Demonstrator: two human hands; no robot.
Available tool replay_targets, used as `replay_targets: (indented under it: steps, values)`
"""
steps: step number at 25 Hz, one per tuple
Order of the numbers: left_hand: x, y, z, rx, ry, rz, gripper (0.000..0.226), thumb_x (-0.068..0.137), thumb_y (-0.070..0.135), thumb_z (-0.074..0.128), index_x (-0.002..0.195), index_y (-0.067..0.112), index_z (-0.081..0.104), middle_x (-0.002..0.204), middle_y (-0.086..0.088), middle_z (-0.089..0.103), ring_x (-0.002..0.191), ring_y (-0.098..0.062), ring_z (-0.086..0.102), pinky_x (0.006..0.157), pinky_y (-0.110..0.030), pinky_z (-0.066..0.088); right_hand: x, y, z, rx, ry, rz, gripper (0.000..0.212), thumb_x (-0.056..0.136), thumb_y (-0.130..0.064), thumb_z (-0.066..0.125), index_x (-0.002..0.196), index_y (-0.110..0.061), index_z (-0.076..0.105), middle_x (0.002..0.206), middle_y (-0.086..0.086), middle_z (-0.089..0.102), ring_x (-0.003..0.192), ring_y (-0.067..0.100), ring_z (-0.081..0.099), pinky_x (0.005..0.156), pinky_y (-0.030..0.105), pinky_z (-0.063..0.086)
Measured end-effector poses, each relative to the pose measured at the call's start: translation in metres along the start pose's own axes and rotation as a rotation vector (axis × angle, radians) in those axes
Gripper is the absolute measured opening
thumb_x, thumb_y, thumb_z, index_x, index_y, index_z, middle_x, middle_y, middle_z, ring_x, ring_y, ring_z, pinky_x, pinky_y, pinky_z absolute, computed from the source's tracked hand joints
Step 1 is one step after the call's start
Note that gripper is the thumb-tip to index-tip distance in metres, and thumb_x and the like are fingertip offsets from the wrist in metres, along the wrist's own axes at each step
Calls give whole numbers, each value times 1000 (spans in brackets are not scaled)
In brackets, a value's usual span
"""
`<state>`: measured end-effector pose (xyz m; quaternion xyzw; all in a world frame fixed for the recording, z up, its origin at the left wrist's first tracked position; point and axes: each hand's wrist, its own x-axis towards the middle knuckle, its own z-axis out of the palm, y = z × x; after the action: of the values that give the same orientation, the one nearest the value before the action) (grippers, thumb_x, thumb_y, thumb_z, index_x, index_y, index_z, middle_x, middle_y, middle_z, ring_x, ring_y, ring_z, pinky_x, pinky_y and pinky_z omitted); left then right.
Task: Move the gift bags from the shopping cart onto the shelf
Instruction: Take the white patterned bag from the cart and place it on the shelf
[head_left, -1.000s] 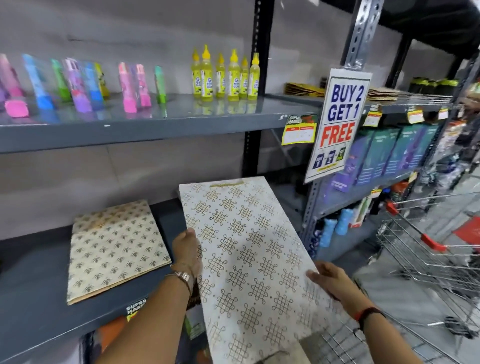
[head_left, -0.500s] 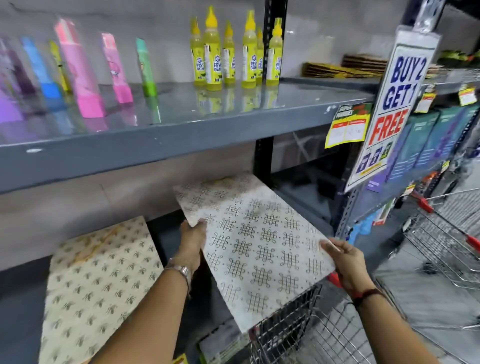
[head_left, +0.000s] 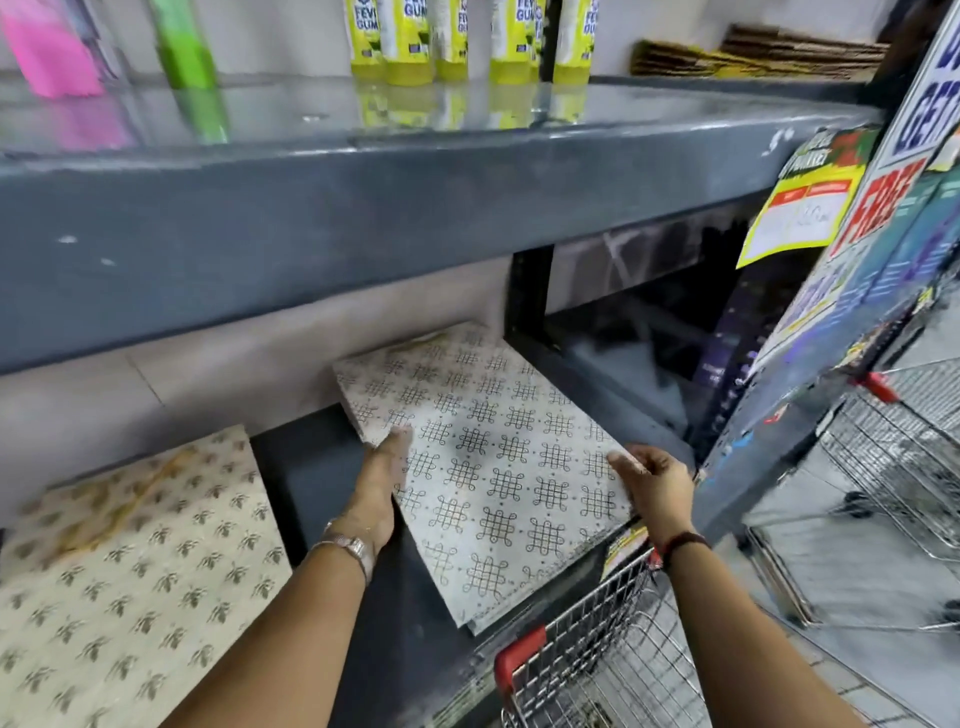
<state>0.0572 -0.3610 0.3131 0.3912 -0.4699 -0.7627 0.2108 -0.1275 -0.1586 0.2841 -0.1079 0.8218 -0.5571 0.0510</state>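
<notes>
— Where's the gift bag with the knot pattern (head_left: 498, 467)?

— Flat on the lower grey shelf (head_left: 311, 467), far corner near the back wall, near corner sticking out past the shelf's front edge, above the shopping cart (head_left: 597, 660).

— Who's got it?

— Both hands. The left hand (head_left: 382, 488) lies along its left edge, fingers closed on that edge. The right hand (head_left: 657, 486) grips the right edge, thumb on top, fingers curled under.

— Anything else on that shelf?

— A second gift bag (head_left: 130, 561), beige with a small leaf-like print, lying flat to the left, apart from the first, with bare shelf between them.

— And above?

— The upper shelf (head_left: 363, 197) carries yellow glue bottles (head_left: 452, 41), a green bottle (head_left: 184, 44) and a pink one (head_left: 49, 47) further left. At the right hangs a promotional sign (head_left: 893, 176) reading "FREE", with a yellow price tag (head_left: 800, 208) beside it. Another wire cart (head_left: 904, 457) stands off to the right on the floor.
</notes>
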Motion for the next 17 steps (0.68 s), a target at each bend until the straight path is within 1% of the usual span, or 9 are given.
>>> replay_targets:
  steps: [1,4,7,9,11,13,14,15,17]
  values:
    - [2,-5,2,12,1,-36,51,95,42,33,141,19,33,151,1,36,141,-21,28,119,-38,13,1,1,1,-135,-6,-29,19,76,-28,69,62,-19,61,51,0,51,58,23,51,50,26,39]
    - [8,-16,10,68,89,-76,59,93,50,30,145,23,25,156,0,26,141,-26,25,119,-47,13,5,9,6,-332,16,-143,22,77,-31,67,64,-13,67,62,18,62,75,37,63,66,33,39]
    - [11,-21,12,42,139,-67,68,91,52,34,147,20,12,155,-5,25,140,-27,29,117,-50,22,8,10,7,-350,42,-175,27,79,-28,65,66,-5,68,61,20,60,75,40,63,64,31,35]
    - [14,-22,11,-8,116,-49,71,89,54,36,147,20,13,152,-4,34,137,-26,35,116,-48,27,11,13,6,-344,1,-162,26,83,-26,61,77,-2,69,78,25,69,81,40,64,65,28,35]
    - [14,-20,11,-30,130,-14,71,90,53,36,147,16,13,150,-4,37,138,-25,34,117,-47,25,11,17,1,-339,-44,-168,31,87,-29,53,86,0,65,90,28,68,87,40,62,66,27,34]
    - [5,-17,14,190,256,73,73,92,46,36,149,13,3,159,-4,13,146,-25,12,121,-47,10,4,22,-10,-327,-25,-212,44,86,-41,39,96,-4,61,97,27,65,95,41,59,70,34,39]
    - [-5,-16,17,344,319,160,73,94,41,37,149,12,0,160,-4,2,147,-24,3,122,-46,4,-5,23,-19,-318,8,-216,49,86,-43,34,104,-7,60,104,25,65,101,41,57,78,39,43]
    - [-15,-16,23,482,348,286,70,94,36,38,148,10,2,160,-5,-2,147,-23,-1,122,-44,2,-14,25,-28,-303,47,-207,50,87,-42,33,113,-8,58,113,24,63,108,40,54,88,43,43]
    - [-46,-21,46,684,284,541,64,95,27,39,148,7,8,160,-9,5,147,-22,3,123,-41,6,-38,35,-55,-259,90,-158,53,87,-40,34,123,-5,52,125,23,58,118,37,50,101,47,40]
